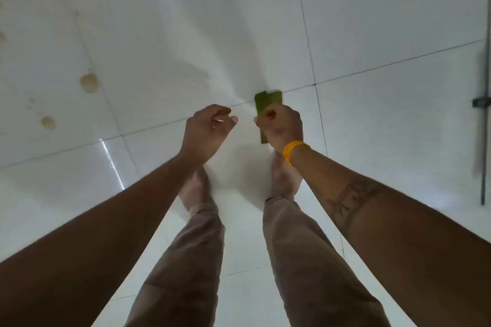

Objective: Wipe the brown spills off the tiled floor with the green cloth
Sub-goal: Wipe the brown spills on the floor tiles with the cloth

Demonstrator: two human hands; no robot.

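White glossy tiled floor (372, 21), brown spills (89, 83) far left, right hand (283, 125) fingers clutching green cloth (267, 103), left hand (206, 131) loosely curled, empty

Both bare arms reach forward and down, side by side; the left hand (206, 130) is loosely curled with fingers bent inward, gripping nothing; the right hand (281, 127) is closed in a fist, a yellow band (293, 152) on its wrist; bare feet stand below.

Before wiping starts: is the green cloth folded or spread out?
Folded: the green cloth shows as a narrow strip gripped in the right hand.
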